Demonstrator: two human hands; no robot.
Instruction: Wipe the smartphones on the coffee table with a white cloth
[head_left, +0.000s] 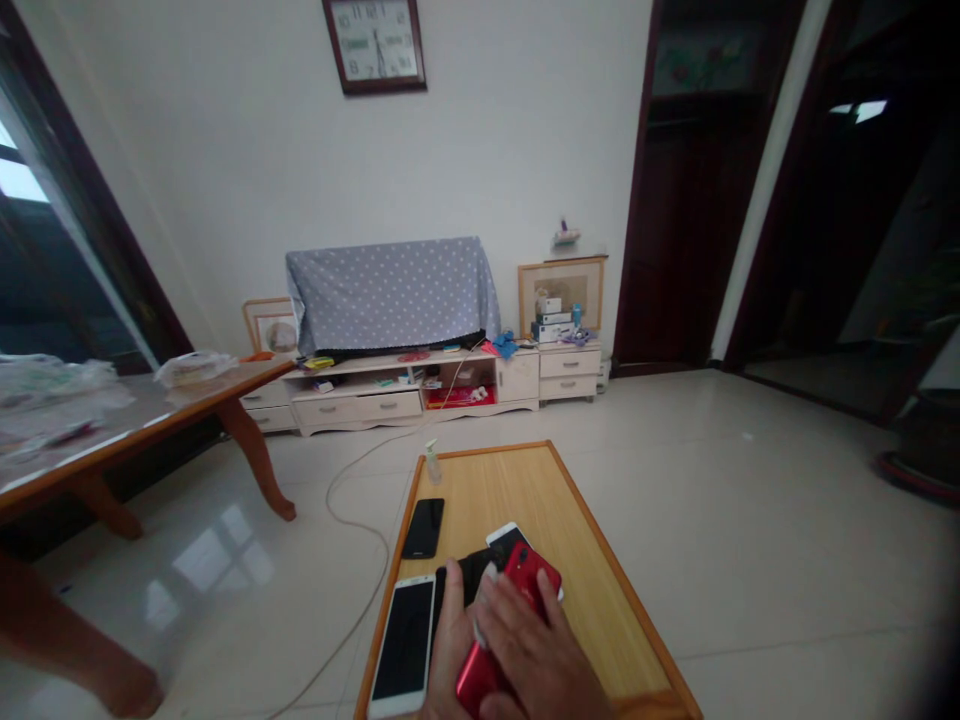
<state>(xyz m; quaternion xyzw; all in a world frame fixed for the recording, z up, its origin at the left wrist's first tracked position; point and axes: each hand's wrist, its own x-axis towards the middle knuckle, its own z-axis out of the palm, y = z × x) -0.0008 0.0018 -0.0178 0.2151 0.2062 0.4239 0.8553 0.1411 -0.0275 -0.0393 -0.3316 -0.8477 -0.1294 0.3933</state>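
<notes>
Red phone (531,572) sits in the grip of the left hand (452,640), partly covered by the right hand (534,645), whose own grip I cannot tell.

Wall clock (377,45) (dark-framed), polka-dot cloth (394,295)

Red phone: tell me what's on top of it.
The right hand, with something white partly beneath it, lies across the red phone; what they cover is hidden.
</notes>
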